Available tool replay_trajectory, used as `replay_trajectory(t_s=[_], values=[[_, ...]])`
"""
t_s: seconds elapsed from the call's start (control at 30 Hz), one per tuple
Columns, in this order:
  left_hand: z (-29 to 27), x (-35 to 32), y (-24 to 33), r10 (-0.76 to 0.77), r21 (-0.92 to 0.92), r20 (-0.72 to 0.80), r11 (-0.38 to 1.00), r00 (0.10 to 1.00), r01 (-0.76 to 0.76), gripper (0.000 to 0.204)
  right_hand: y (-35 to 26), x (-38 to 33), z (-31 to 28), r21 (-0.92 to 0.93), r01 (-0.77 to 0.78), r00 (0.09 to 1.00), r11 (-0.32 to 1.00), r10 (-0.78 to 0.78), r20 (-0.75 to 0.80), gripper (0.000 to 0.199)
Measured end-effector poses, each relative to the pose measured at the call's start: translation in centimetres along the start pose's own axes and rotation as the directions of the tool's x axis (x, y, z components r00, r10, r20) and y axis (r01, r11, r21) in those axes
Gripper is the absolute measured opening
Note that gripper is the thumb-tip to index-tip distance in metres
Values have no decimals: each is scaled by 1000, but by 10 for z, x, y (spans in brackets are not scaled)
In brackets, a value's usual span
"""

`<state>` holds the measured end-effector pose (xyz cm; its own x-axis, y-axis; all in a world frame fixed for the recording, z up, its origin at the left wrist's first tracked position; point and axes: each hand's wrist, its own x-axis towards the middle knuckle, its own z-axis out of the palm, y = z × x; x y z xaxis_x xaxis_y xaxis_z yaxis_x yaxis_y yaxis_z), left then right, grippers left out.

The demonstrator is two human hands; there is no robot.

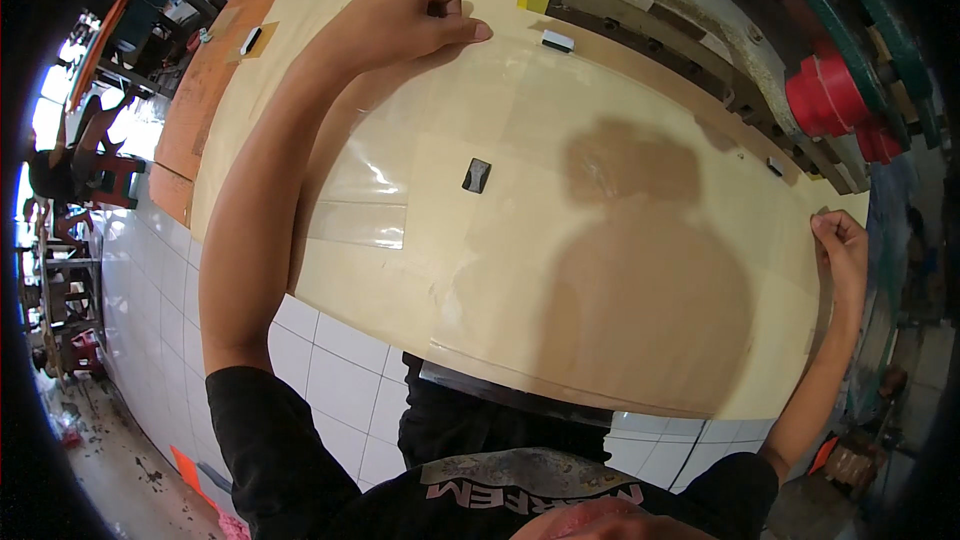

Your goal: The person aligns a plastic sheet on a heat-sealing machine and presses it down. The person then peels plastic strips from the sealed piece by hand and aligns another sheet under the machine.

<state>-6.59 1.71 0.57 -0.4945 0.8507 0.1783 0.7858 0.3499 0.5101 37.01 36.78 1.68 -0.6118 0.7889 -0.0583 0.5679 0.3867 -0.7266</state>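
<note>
Pale wood veneer sheet [560, 270] spread over one table, held by two hands at opposite edges.

Largest is the one veneer sheet, glossy with clear tape strips along its left part, lying flat across the table [200, 110] and overhanging the near edge above the white tiled floor [340, 380]. Behind it runs one machine [800, 60] with a green frame and two red rollers. The left hand [415, 15] rests on the sheet's far left part, its grip curled together with the thumb pressing down on the veneer. The right hand [842, 245] sits at the sheet's right edge, its grip pinched on that edge. Three small dark magnets [477, 175] lie on the wood: one mid-sheet, one near the machine, one far left.
</note>
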Motion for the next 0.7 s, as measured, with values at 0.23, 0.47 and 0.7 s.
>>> replay_trajectory(t_s=[0.23,0.47,0.7], values=[[-3,2,0,-24,3,26,1000,999,24,42,1,0,2,-5,46,999,999,-46,-20,18],[-1,4,-2,-25,-20,21,999,999,26,41,1,1,-3,17,30,1000,999,-30,4,14],[-2,2,5,-51,5,29,999,998,51,43,6,4,-3,10,29,1000,1000,-29,-6,20]])
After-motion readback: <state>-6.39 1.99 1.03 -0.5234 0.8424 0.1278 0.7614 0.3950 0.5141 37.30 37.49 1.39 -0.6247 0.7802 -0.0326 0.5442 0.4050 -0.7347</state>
